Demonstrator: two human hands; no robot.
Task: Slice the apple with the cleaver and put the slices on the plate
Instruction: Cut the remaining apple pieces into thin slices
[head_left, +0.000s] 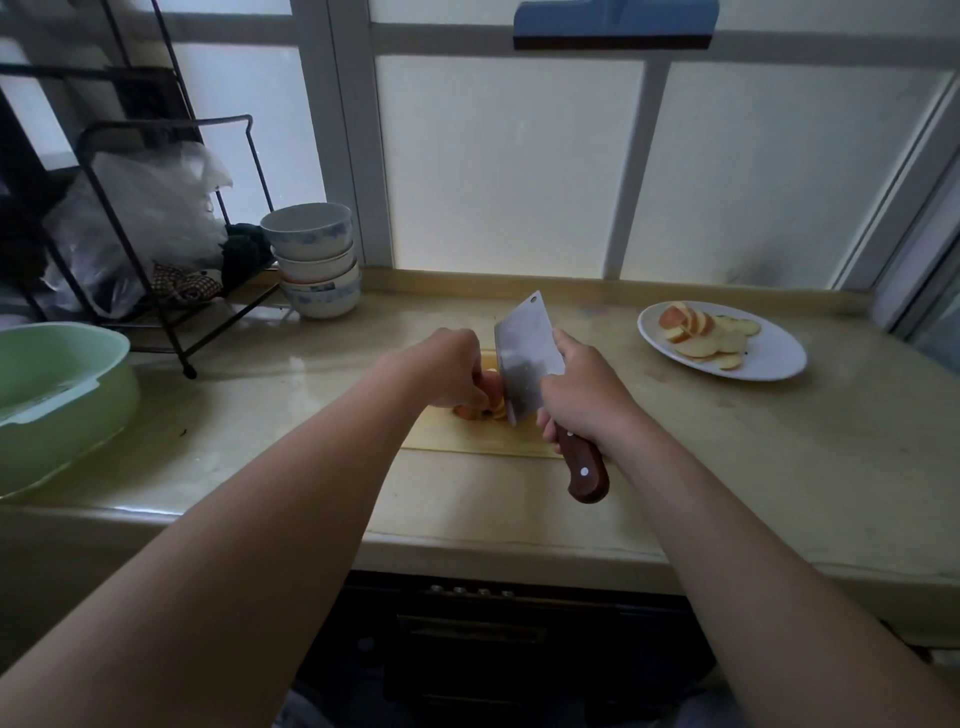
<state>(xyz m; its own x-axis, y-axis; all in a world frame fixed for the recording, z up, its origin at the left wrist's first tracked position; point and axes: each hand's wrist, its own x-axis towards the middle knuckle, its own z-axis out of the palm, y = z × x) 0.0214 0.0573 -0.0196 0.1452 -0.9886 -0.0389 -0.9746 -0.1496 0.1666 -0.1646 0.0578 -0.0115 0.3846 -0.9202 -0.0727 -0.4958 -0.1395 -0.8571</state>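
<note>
Dim overall, backlit by frosted window (509, 171); panes near blown out. Soft sheen on bench (701, 447) under the sill, no hard shadows. Faint glint on cleaver (524, 358). Rack (156, 218) at left and cabinet (493, 639) below sunk in murk. Strong wide-angle bowing at edges. Centre sharp enough, bottom edge soft.
</note>
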